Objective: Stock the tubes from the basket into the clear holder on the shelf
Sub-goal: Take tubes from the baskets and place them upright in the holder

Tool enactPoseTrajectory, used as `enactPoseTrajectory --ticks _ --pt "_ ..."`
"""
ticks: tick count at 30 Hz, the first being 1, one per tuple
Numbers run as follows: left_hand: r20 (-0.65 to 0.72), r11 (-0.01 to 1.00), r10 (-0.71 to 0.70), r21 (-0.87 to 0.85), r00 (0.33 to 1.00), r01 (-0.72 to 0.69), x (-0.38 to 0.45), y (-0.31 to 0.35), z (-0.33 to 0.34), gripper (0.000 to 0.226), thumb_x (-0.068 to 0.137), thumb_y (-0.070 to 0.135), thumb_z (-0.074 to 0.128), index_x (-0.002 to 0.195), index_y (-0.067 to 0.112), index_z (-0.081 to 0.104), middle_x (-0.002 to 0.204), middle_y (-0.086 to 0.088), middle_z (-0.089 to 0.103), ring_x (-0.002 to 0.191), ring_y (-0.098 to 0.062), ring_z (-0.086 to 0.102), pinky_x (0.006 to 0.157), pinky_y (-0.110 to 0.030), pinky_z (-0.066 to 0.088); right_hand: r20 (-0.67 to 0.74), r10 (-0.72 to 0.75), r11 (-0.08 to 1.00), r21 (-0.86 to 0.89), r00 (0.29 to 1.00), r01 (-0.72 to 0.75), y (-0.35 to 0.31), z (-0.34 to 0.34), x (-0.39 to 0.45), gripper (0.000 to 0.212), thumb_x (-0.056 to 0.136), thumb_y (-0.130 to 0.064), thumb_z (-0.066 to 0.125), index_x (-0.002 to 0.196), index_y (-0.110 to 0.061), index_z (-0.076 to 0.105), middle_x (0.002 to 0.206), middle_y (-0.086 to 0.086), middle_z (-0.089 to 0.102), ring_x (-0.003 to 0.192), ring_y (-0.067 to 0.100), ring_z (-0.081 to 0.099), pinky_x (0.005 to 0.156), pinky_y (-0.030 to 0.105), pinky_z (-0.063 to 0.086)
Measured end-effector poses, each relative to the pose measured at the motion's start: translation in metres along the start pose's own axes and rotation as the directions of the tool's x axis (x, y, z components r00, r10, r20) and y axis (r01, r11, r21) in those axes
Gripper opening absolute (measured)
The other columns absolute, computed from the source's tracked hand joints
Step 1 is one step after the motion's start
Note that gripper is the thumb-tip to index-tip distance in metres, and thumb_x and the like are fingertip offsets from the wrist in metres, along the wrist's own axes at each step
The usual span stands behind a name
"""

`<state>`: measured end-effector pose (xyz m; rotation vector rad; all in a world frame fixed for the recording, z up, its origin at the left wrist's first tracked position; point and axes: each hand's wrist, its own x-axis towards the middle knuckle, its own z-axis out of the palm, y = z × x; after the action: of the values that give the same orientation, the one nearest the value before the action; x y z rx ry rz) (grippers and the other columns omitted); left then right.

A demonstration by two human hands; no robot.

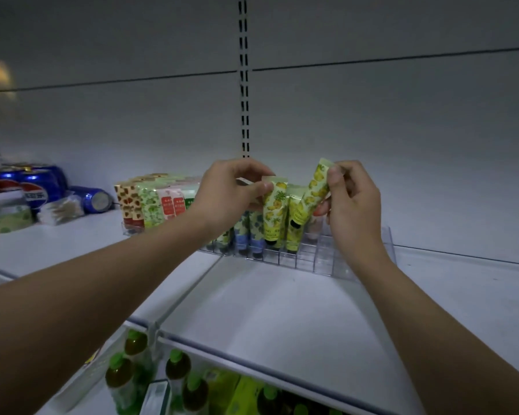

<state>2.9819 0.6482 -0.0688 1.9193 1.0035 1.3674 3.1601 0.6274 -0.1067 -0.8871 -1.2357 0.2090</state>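
Reaching over the clear holder [318, 259] on the white shelf [282, 310] with both bare arms. Pinching the crimped top of one yellow pineapple-print tube [274, 214] between thumb and curled fingers of the left hand [228, 196], the tube standing upright, black cap down, in a front slot of the holder. Pinching a second pineapple-print tube [316, 187] near its crimped end with the right hand [354, 205], fingers curled round it, the tube tilting above the holder and not seated in any slot. Standing in the holder just right of the left-hand tube: a third yellow tube [295, 229], cap down. Standing left of these in the holder: blue-capped floral tubes [250, 232], partly hidden behind the left wrist. Showing bare compartments at the holder's right end, under the right wrist. Sitting left of the holder on the same shelf: a row of patterned packets [153, 202]. Lying and standing farther left of the holder: blue Pepsi cans [39, 187] and a pack of cotton swabs [62, 209]. Showing below the shelf's front edge, nearer than the holder: green-capped bottles [150, 369]. Basket out of view.
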Motion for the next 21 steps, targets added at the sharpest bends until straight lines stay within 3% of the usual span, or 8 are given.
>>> enactPoseTrajectory --ticks 4,10,15,18,21 --pt "-0.039 0.998 0.042 0.044 0.998 -0.040 0.005 -0.010 0.012 0.011 0.085 0.006 0.071 0.092 0.014 0.074 0.087 -0.007 0.071 0.076 -0.018 0.071 0.068 -0.025 0.060 0.017 -0.026 0.999 -0.025 1.000 0.026 0.003 0.000 0.000 0.018 0.101 -0.028 0.048 0.085 -0.027 0.057 0.075 0.015 0.058 0.065 0.040 0.055 0.056 0.047 0.048" --pt "-0.022 0.978 0.051 0.204 0.998 -0.046 0.005 -0.030 0.017 0.014 0.084 0.009 0.072 0.098 0.014 0.073 0.082 0.001 0.072 0.071 -0.012 0.070 0.070 -0.024 0.059 0.030 -0.035 0.997 -0.063 0.999 0.037 0.005 -0.001 0.001 0.017 0.101 -0.029 0.048 0.087 -0.025 0.058 0.076 0.014 0.059 0.069 0.040 0.056 0.060 0.051 0.049" --pt "-0.009 0.913 0.123 0.394 0.992 -0.109 0.000 -0.029 0.014 0.026 0.087 0.014 0.070 0.112 0.021 0.068 0.092 0.007 0.063 0.075 -0.002 0.063 0.063 -0.008 0.049 0.051 -0.030 0.995 -0.090 0.998 0.034 0.006 -0.002 -0.001 0.017 0.102 -0.029 0.047 0.089 -0.024 0.058 0.078 0.015 0.059 0.070 0.040 0.056 0.059 0.051 0.050" --pt "-0.028 0.880 0.190 0.448 0.981 -0.157 -0.012 -0.027 0.007 0.030 0.089 0.020 0.067 0.118 0.025 0.061 0.100 0.007 0.057 0.078 -0.003 0.060 0.072 -0.015 0.048 0.037 -0.017 0.995 -0.093 0.999 0.021 0.003 -0.004 -0.001 0.017 0.102 -0.028 0.048 0.088 -0.026 0.057 0.078 0.012 0.060 0.068 0.037 0.057 0.058 0.044 0.049" --pt "-0.046 0.880 0.172 0.457 0.984 -0.133 -0.034 -0.033 -0.001 0.027 0.093 0.027 0.061 0.119 0.025 0.057 0.101 0.008 0.058 0.080 -0.003 0.058 0.073 -0.027 0.052 0.031 -0.007 0.993 -0.113 0.999 0.011 0.002 -0.005 -0.001 0.016 0.102 -0.029 0.047 0.088 -0.028 0.057 0.077 0.008 0.060 0.064 0.027 0.058 0.053 0.031 0.046"
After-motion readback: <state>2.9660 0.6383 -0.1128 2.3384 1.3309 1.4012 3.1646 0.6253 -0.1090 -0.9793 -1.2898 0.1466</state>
